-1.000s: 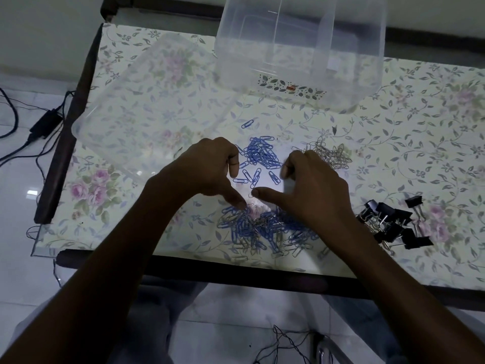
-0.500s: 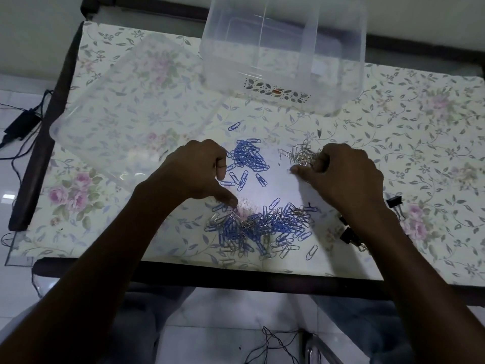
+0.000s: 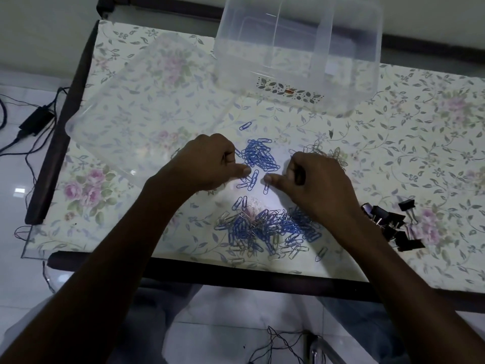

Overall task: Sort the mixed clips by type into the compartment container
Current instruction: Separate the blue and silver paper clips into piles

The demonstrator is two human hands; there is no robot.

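Paperclips, blue and silver mixed [image 3: 265,229], lie heaped at the table's [image 3: 393,158] near edge, a sorted blue pile [image 3: 259,156] beyond between the curled left hand [image 3: 207,164] and right hand [image 3: 312,185], whose contents I cannot tell, black binder clips [image 3: 391,224] rightward, the clear container [image 3: 299,56] behind.

No legible text; sticker [image 3: 288,91] on container [image 3: 296,56] too blurred to read.

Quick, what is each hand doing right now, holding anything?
Left hand: fingers curled, whether it holds a clip cannot be told.
Right hand: fingers curled, contents cannot be told.
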